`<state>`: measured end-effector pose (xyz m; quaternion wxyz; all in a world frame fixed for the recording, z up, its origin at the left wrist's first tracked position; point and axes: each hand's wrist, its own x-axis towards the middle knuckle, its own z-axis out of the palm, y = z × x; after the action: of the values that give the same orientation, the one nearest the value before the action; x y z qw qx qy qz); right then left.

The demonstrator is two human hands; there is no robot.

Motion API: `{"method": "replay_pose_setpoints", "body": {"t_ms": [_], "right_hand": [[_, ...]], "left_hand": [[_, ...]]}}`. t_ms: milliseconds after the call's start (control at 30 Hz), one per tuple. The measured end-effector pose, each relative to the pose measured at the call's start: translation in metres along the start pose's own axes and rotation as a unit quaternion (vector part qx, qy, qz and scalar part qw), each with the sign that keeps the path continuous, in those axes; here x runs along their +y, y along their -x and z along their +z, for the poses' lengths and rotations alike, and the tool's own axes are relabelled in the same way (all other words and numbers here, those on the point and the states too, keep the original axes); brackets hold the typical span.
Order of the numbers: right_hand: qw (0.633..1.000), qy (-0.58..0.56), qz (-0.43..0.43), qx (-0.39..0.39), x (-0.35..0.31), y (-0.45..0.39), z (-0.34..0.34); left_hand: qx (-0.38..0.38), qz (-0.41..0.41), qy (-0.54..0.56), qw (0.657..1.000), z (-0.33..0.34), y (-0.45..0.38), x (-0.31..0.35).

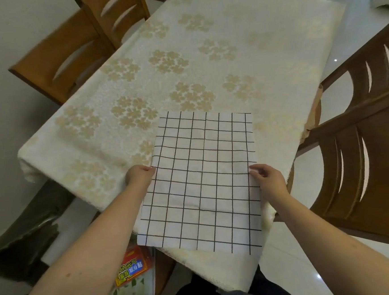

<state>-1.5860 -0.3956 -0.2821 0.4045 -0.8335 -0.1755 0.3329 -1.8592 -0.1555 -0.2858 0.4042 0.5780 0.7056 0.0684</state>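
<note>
A white cloth with a black grid pattern point(202, 177) lies flat on the near end of the table, its lower edge hanging over the table's front edge. My left hand point(138, 176) pinches the cloth's left edge about halfway down its length. My right hand point(269, 180) grips the right edge at the same height, fingers curled over the fabric. Both forearms reach in from the bottom of the view.
The table wears a cream tablecloth with beige flower clusters point(182, 62). Wooden chairs stand at the left point(69, 52) and right point(364, 157). A red packet point(132, 266) lies on a chair seat below the table's near left corner. The floor is pale and glossy.
</note>
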Motion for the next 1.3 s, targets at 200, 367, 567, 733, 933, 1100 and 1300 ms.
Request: {"method": "replay_pose_setpoints", "body": {"t_ms": [200,367,567,733,933,1100,1300], "right_hand": [[0.999,-0.033,0.008,-0.006,-0.001,0.001,-0.006],[0.998,-0.06,0.025,0.003,-0.001,0.005,-0.013],[0.997,-0.078,0.014,-0.005,-0.007,0.012,-0.022],[0.998,-0.003,-0.048,-0.035,-0.012,0.017,-0.028],[0.983,0.113,-0.141,-0.012,-0.02,0.021,-0.037],[0.96,0.19,-0.198,0.049,-0.036,0.022,-0.047],[0.935,0.204,-0.275,0.09,-0.076,0.015,-0.068]], "left_hand": [[-0.061,0.015,0.162,0.985,-0.007,0.008,0.004],[-0.086,0.028,0.204,0.975,-0.012,0.006,-0.007],[-0.119,0.074,0.209,0.968,-0.028,0.012,-0.008],[-0.11,0.171,0.11,0.973,-0.046,0.029,0.004],[-0.086,0.251,-0.082,0.961,-0.066,0.035,0.022],[-0.034,0.285,-0.159,0.945,-0.075,0.039,0.042],[0.044,0.346,-0.145,0.926,-0.092,0.039,0.07]]}}
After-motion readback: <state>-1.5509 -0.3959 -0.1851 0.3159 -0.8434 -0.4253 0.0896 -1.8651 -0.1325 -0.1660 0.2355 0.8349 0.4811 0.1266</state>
